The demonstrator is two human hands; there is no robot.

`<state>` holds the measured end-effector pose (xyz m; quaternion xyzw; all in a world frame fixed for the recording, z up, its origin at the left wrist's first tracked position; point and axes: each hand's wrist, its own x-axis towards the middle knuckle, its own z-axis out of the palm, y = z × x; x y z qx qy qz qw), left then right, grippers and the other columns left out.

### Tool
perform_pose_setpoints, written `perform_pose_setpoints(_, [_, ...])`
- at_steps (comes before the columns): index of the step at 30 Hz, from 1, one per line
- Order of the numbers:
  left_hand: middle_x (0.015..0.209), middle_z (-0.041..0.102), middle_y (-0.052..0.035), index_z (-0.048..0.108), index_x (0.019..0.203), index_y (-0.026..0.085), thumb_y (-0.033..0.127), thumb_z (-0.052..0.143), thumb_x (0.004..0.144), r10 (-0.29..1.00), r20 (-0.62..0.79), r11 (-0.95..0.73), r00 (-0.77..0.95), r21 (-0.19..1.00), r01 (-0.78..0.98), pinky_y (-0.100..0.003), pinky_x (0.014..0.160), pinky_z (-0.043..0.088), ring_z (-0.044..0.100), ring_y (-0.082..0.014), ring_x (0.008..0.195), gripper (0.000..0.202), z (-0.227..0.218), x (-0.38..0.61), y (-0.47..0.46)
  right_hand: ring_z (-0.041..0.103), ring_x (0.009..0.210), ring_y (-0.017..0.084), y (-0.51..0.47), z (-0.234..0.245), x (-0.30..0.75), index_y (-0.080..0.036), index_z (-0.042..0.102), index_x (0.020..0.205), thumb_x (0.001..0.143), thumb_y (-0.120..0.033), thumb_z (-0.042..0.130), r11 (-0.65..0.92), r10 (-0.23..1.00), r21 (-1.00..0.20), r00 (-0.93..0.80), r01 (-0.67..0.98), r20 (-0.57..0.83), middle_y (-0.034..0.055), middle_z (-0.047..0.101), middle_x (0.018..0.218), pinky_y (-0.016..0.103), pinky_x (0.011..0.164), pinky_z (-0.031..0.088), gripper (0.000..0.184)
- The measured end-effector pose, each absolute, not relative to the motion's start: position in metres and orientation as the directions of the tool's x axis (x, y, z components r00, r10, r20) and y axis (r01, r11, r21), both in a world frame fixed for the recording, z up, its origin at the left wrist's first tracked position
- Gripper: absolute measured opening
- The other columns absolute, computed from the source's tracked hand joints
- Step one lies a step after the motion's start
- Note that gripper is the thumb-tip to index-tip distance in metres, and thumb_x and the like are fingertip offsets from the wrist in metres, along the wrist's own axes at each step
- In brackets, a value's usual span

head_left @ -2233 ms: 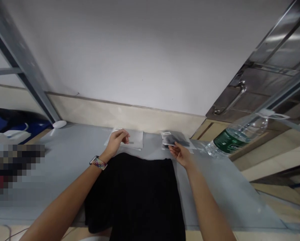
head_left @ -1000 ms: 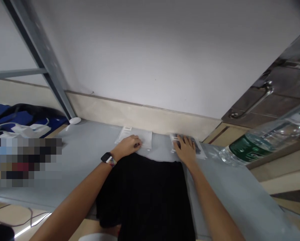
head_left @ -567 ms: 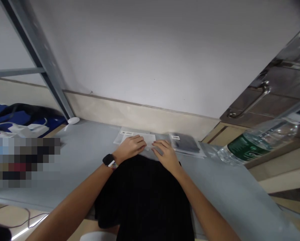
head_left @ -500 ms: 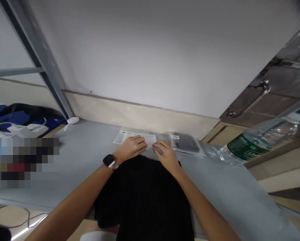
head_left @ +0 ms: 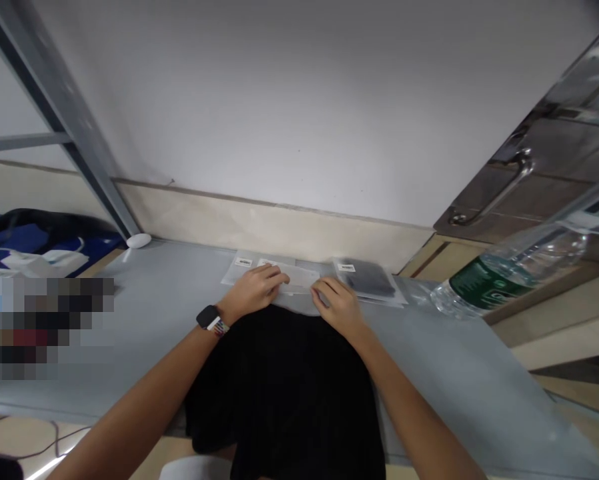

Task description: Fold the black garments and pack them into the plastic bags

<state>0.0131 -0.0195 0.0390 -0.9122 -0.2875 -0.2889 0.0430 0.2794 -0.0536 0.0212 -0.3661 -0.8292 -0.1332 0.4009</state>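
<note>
My left hand [head_left: 258, 291], with a watch [head_left: 209, 317] on its wrist, has curled fingers pinching the left side of a translucent plastic bag [head_left: 300, 280] with a pale label at its upper left. On the bag's right edge, my right hand [head_left: 338, 305] closes thumb and fingers together. Partly under it on the left lies another translucent bag [head_left: 233, 272] with a white label. Just right of my right hand, a clear bag with dark folded contents [head_left: 372, 279] rests on further pale bags. Black cloth [head_left: 289, 393] covers the area below both hands.
A large water bottle [head_left: 499, 283] with a green label leans at the table's right side. On the grey table [head_left: 144, 320], a white rounded object [head_left: 139, 241] sits by the metal post [head_left: 99, 187]. White wall runs behind; white adapters and cables lie far left.
My hands have moved apart, the right one shifting slightly right, and more of the bag between them shows. The view has also shifted slightly.
</note>
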Motion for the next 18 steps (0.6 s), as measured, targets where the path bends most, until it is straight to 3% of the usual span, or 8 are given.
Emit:
perform_pose_setpoints(5, [0.109, 0.067, -0.0084, 0.07, 0.098, 0.019, 0.005, 0.052, 0.103, 0.458, 0.598, -0.861, 0.658, 0.114, 0.496, -0.034, 0.089, 0.054, 0.06, -0.0213, 0.099, 0.023, 0.039, 0.014, -0.021, 0.069, 0.112, 0.025, -0.052, 0.018, 0.281, -0.022, 0.08, 0.107, 0.099, -0.005, 0.055, 0.722, 0.494, -0.087, -0.423, 0.686, 0.76, 0.011, 0.074, 0.122, 0.039, 0.097, 0.057, 0.032])
perform_pose_setpoints(9, [0.114, 0.065, -0.0091, 0.074, 0.111, 0.02, 0.004, 0.052, 0.103, 0.428, 0.6, -0.871, 0.677, 0.074, 0.485, -0.036, 0.091, 0.055, 0.06, -0.0223, 0.102, 0.029, 0.035, 0.013, -0.02, 0.07, 0.104, 0.024, -0.051, 0.015, 0.279, -0.024, 0.081, 0.118, 0.104, -0.016, 0.058, 0.656, 0.579, -0.141, -0.375, 0.741, 0.724, 0.0091, 0.076, 0.111, 0.038, 0.095, 0.057, 0.028])
perform_pose_setpoints(13, [0.114, 0.065, -0.0097, 0.072, 0.129, 0.02, 0.0, 0.051, 0.101, 0.41, 0.584, -0.859, 0.701, -0.012, 0.513, -0.037, 0.091, 0.056, 0.059, -0.0233, 0.103, 0.041, 0.032, 0.014, -0.02, 0.067, 0.089, 0.023, -0.049, 0.011, 0.276, -0.022, 0.085, 0.1, 0.106, -0.026, 0.061, 0.6, 0.61, -0.155, -0.323, 0.785, 0.723, 0.0074, 0.073, 0.09, 0.037, 0.086, 0.056, 0.024])
perform_pose_setpoints(15, [0.112, 0.065, -0.0104, 0.072, 0.129, 0.018, 0.0, 0.051, 0.1, 0.404, 0.571, -0.842, 0.714, -0.073, 0.535, -0.037, 0.089, 0.056, 0.058, -0.0242, 0.102, 0.04, 0.033, 0.017, -0.022, 0.065, 0.088, 0.023, -0.047, 0.008, 0.275, -0.022, 0.085, 0.096, 0.105, -0.024, 0.063, 0.591, 0.61, -0.152, -0.315, 0.792, 0.727, 0.0074, 0.071, 0.089, 0.037, 0.087, 0.056, 0.023])
perform_pose_setpoints(18, [0.112, 0.066, -0.0114, 0.072, 0.13, 0.016, 0.001, 0.053, 0.099, 0.426, 0.546, -0.798, 0.722, -0.15, 0.584, -0.039, 0.087, 0.055, 0.058, -0.0258, 0.099, 0.039, 0.035, 0.02, -0.024, 0.063, 0.093, 0.024, -0.045, 0.004, 0.274, -0.023, 0.084, 0.106, 0.099, -0.012, 0.063, 0.579, 0.632, -0.149, -0.325, 0.802, 0.704, 0.0081, 0.069, 0.094, 0.039, 0.089, 0.057, 0.026])
